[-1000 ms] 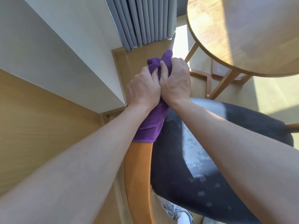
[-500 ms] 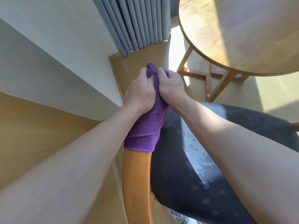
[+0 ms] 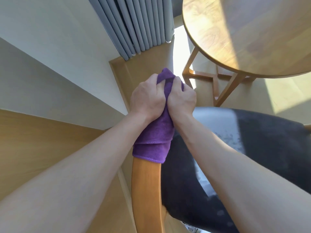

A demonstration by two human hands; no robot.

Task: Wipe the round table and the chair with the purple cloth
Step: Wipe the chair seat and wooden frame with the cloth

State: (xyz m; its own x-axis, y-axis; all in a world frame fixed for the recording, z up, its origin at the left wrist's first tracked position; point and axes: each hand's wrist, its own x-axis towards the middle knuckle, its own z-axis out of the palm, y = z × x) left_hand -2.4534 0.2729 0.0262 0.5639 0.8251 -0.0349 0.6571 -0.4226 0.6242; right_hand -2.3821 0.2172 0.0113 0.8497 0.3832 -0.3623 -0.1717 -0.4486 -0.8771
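The purple cloth (image 3: 154,140) is wrapped over the far end of the chair's curved wooden backrest (image 3: 146,190). My left hand (image 3: 146,98) and my right hand (image 3: 181,98) clasp it side by side, knuckles up, with a tuft of cloth sticking out above the fingers. The chair's dark seat cushion (image 3: 260,148) lies to the right under my right forearm. The round wooden table (image 3: 244,34) stands at the upper right, part sunlit, with its crossed legs below it.
A white wall (image 3: 50,64) and a grey pleated curtain (image 3: 138,26) fill the upper left. Wooden floor (image 3: 33,140) shows at the left and beyond the chair. A shoe tip (image 3: 191,228) peeks out at the bottom.
Both hands have slid the cloth a little nearer along the backrest, and more of the cloth now hangs folded over the wood.
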